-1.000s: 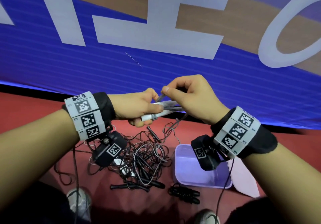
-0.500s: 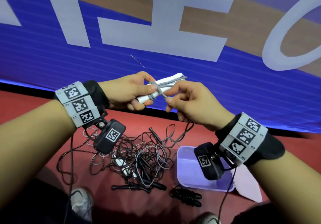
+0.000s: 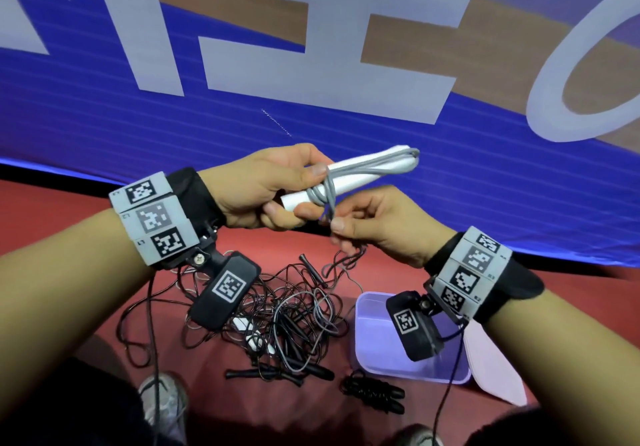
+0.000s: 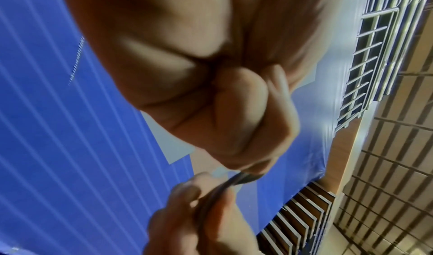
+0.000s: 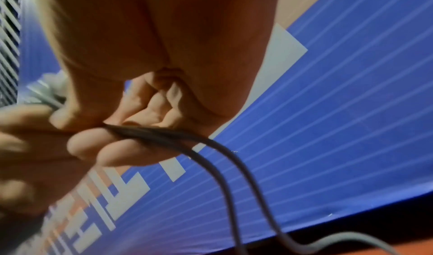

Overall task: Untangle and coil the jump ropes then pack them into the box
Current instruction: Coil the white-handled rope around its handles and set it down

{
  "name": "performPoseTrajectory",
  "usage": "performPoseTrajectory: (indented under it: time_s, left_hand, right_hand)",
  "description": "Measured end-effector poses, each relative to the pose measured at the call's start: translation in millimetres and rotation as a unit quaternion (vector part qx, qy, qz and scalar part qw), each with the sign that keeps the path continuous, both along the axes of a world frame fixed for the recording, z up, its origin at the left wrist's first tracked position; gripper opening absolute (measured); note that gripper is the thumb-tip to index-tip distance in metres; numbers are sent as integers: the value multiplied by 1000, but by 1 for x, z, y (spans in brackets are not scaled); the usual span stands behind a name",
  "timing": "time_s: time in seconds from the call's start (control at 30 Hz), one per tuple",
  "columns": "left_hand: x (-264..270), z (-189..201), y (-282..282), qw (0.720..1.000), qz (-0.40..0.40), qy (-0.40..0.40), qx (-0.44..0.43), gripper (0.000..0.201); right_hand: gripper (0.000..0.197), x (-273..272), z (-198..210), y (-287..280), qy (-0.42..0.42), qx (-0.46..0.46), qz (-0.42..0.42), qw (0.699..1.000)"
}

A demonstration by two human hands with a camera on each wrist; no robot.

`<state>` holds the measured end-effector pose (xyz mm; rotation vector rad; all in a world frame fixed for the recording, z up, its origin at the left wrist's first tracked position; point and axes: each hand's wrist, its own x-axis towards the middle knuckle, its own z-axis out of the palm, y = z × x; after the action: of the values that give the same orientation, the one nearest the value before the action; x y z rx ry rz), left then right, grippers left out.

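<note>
Grey cord, thin and smooth, looped along two white handles and wound round their near end. Left hand clenched round handles, thumb pressing the wraps; right hand just beneath, pinching two cord strands between thumb and fingers. Held chest-high above red floor. Below: tangled black ropes, lilac box beside them. Since half a second ago: bundle similarly placed, right hand dropped lower, pulling cord down.

Grey tag-printed wristbands over black cuffs
</note>
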<state>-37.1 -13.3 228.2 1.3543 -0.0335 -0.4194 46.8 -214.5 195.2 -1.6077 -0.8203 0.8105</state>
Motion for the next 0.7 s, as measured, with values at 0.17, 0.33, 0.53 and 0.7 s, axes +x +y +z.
performPoseTrajectory:
  time_s: [0.17,0.33,0.53,0.7]
  left_hand:
    - [-4,-9,4,993,-117,7,-12,40]
    - [-6,-14,0,976,-209,63,7,51]
    - [-16,-20,-17,921,-273,106,259,28]
    - [-13,-27,-24,875,-222,100,418,25]
  right_hand:
    - [12,4,-7,-2,-156,-93,52,982]
    - [11,17,-3,-6,-197,-139,117,964]
    - [55,19,-1,-11,-308,-203,71,927]
    - [53,9,-2,-4,-402,-236,22,885]
